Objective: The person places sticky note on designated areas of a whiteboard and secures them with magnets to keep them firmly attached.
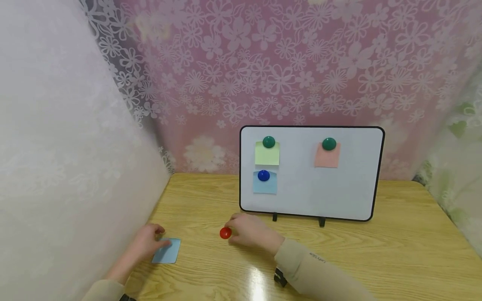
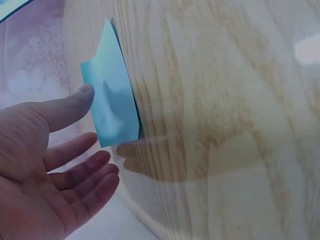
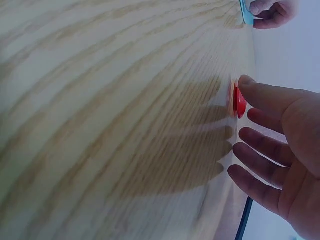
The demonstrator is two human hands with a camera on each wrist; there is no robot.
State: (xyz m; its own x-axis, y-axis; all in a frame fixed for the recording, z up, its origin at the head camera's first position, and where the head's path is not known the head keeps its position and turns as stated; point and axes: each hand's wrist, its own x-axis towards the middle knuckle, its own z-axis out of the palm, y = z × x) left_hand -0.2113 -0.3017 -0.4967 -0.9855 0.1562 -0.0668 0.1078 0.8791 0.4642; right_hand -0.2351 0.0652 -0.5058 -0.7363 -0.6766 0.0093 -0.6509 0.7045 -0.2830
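Observation:
On the left of the table lies a light blue sticky note (image 1: pixel 167 251). My left hand (image 1: pixel 146 241) is at its upper left, and in the left wrist view the thumb touches the edge of the bent note (image 2: pixel 112 95) while the other fingers stay loosely extended. A round red magnet (image 1: pixel 225 233) sits on the wood near the middle. Around its right side is my right hand (image 1: pixel 250 230), thumb and index finger at opposite edges. In the right wrist view the thumb meets the magnet (image 3: pixel 240 102) and the remaining fingers are spread; a firm grip does not show.
A whiteboard (image 1: pixel 301 188) stands on black feet (image 1: pixel 321 222) behind the right hand. It carries a green note (image 1: pixel 267 158) and a pink note (image 1: pixel 326 159) under green magnets, and a blue note (image 1: pixel 265 187) under a blue magnet (image 1: pixel 263 175). A pale wall borders the left side.

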